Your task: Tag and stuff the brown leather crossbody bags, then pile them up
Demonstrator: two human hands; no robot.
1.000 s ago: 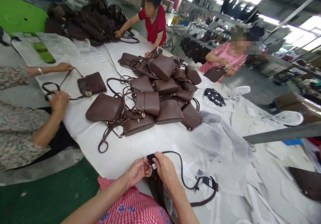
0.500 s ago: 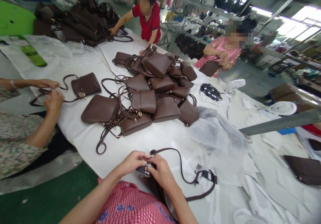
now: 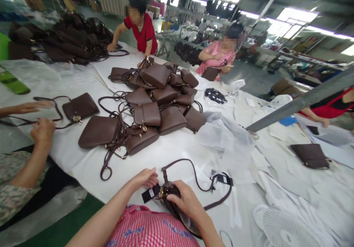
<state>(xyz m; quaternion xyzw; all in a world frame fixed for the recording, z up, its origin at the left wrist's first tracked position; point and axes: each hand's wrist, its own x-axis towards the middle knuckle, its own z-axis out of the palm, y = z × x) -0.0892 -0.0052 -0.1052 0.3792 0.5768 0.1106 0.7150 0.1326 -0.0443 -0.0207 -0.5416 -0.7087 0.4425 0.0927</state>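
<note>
Bag [image 3: 172, 207] sits beneath our right hand [image 3: 186, 197], gripped between thumb and fingers, slanting from its clasp [image 3: 161, 192] back toward that wrist. Our left hand [image 3: 145, 179], loosely spread and holding nothing, is nearer the black tag [image 3: 149, 194] just below it.

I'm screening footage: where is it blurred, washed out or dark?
Head view: blur on the co-worker's bare upper hand at left; head view: glare whitening the bright rectangular windows, upper right; head view: the dark brown, smooth bag in the wearer's bare right hand looks shadowed.
</note>
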